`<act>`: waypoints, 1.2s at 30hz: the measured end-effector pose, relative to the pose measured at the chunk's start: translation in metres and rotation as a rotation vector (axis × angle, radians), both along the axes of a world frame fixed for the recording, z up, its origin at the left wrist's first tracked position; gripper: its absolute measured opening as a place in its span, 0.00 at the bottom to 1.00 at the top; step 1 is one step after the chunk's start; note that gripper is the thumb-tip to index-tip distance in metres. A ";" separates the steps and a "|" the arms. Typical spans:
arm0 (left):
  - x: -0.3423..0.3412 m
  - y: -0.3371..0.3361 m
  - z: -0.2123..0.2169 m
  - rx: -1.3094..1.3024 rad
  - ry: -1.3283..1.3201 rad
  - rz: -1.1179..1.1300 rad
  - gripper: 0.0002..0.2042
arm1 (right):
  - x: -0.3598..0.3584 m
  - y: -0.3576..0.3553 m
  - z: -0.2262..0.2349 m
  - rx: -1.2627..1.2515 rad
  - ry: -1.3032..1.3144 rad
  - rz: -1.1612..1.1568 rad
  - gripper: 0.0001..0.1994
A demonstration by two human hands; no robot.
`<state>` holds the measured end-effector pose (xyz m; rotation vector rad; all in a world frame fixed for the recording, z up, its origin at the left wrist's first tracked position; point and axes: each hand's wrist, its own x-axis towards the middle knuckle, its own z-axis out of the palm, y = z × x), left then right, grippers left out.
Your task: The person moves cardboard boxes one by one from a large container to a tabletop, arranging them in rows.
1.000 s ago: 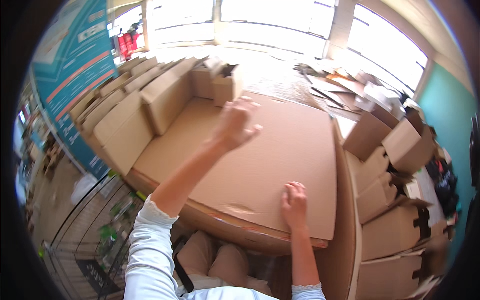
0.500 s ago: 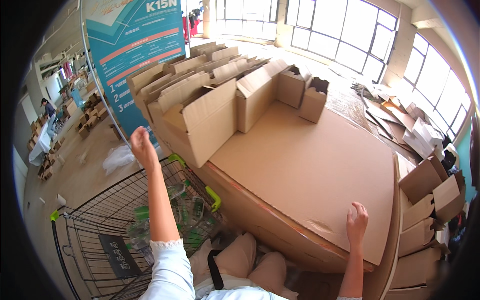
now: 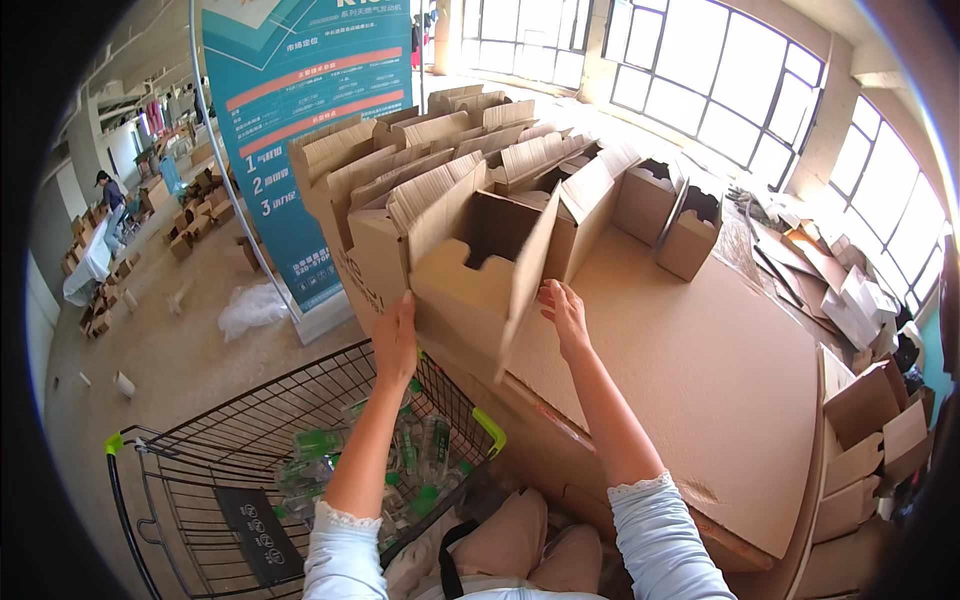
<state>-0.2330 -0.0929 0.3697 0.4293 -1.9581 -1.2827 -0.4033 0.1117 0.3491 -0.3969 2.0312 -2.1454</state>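
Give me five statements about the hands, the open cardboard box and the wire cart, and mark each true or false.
1. Both hands are on the open cardboard box. True: the left hand is at its left side, the right hand at its right flap.
2. The wire cart holds only folded boxes. False: it holds clear bottles with green caps.
3. The cart stands to the person's left. True.
4. The box's top flaps are taped shut. False: they stand open.
5. The large cardboard sheet lies flat to the right of the box. True.
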 end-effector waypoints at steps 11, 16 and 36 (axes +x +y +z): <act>0.021 0.121 0.024 -0.201 -0.114 -0.564 0.17 | -0.019 0.111 -0.027 -0.393 -0.376 0.216 0.24; 0.011 0.168 0.011 -0.117 0.037 -0.805 0.12 | 0.019 0.138 0.024 -0.170 -0.340 -0.094 0.25; -0.058 0.068 -0.043 1.101 -0.143 -0.644 0.28 | 0.105 0.167 -0.054 -0.352 -0.279 -0.137 0.29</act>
